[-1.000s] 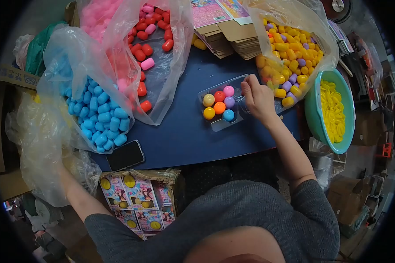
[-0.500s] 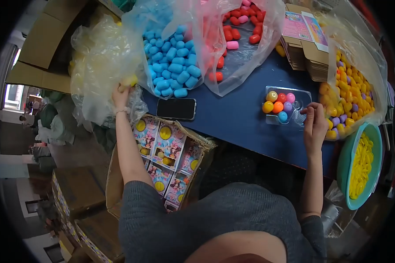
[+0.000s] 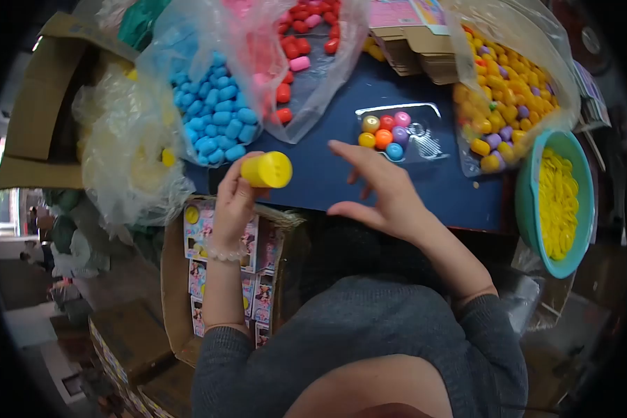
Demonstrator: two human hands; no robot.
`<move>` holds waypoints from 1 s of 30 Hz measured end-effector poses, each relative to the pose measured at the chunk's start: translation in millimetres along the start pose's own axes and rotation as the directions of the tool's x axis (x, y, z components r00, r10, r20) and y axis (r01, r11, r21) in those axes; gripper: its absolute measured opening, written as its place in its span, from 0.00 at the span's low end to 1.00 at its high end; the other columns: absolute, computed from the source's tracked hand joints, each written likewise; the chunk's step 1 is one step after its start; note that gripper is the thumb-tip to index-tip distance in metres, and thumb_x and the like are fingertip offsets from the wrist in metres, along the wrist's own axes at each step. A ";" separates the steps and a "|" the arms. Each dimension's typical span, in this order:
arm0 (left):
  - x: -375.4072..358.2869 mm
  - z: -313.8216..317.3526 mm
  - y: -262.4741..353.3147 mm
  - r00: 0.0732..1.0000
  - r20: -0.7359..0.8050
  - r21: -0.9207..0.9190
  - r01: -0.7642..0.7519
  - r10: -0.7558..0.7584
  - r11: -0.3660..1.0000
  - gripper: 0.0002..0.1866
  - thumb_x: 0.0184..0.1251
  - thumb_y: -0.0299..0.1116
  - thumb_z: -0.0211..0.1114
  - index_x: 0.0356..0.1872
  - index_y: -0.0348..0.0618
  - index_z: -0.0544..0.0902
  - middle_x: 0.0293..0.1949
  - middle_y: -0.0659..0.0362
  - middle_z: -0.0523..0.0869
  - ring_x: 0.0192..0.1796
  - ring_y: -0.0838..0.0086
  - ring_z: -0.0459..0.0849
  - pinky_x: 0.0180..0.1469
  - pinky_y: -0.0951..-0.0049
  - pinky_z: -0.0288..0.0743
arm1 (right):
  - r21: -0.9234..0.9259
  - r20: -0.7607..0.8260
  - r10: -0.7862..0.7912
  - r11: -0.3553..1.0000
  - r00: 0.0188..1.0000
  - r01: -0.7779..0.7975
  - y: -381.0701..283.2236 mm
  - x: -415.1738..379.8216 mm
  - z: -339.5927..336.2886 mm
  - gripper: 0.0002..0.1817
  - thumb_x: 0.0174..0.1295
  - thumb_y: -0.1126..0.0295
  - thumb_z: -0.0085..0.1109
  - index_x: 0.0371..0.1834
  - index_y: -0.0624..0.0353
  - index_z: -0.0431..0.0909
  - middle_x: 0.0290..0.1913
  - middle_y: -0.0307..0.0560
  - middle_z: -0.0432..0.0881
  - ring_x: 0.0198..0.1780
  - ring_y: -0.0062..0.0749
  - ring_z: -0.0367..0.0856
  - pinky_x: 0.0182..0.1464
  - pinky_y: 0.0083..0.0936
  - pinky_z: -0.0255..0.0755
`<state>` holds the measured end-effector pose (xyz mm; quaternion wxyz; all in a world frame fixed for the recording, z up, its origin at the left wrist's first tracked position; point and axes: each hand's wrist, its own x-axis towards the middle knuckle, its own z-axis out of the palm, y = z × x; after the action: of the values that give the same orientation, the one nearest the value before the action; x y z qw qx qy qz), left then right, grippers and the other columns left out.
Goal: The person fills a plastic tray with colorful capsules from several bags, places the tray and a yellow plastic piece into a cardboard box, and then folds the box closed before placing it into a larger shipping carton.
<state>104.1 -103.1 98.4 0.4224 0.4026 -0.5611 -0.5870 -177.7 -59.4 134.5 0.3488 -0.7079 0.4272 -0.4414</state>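
A yellow cylindrical container point(image 3: 267, 170) is gripped in my left hand point(image 3: 234, 198), tilted above the table's front edge. My right hand point(image 3: 383, 188) is empty, thumb and fingers spread, a short way to the right of the container. Behind my right hand lies a clear plastic tray point(image 3: 433, 115) on the blue table. Several coloured balls point(image 3: 384, 139) fill its left part, and its right part holds none. To the left, a clear bag of blue capsules point(image 3: 223, 106) stands beside a bag with red and pink ones point(image 3: 283, 93).
A bag of orange and purple capsules point(image 3: 508, 90) and a teal basin point(image 3: 531, 202) of yellow pieces are at the right. Flat cardboard boxes point(image 3: 435, 52) lie at the back. An open carton point(image 3: 177, 292) of printed boxes stands below the table; a crumpled bag point(image 3: 111, 139) is far left.
My left hand has come away from the crumpled bag with the yellow container. My right hand has left the tray and moved left, its fingers opening. The view has shifted; the phone no longer shows.
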 end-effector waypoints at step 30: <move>563.0 183.4 -13.2 0.904 0.419 0.773 -0.305 -0.087 0.557 0.32 0.45 0.53 0.80 0.47 0.40 0.86 0.40 0.56 0.90 0.41 0.64 0.87 0.48 0.63 0.78 | -0.453 -0.344 0.194 0.823 0.919 -0.343 97.3 -45.5 -124.8 0.28 0.55 0.71 0.69 0.62 0.53 0.76 0.63 0.54 0.71 0.48 0.43 0.78 0.54 0.35 0.73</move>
<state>-249.7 -578.0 94.3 0.0938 0.3831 -0.8690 -0.2989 -332.9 -70.6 80.7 0.1459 -0.6356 0.6691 -0.3564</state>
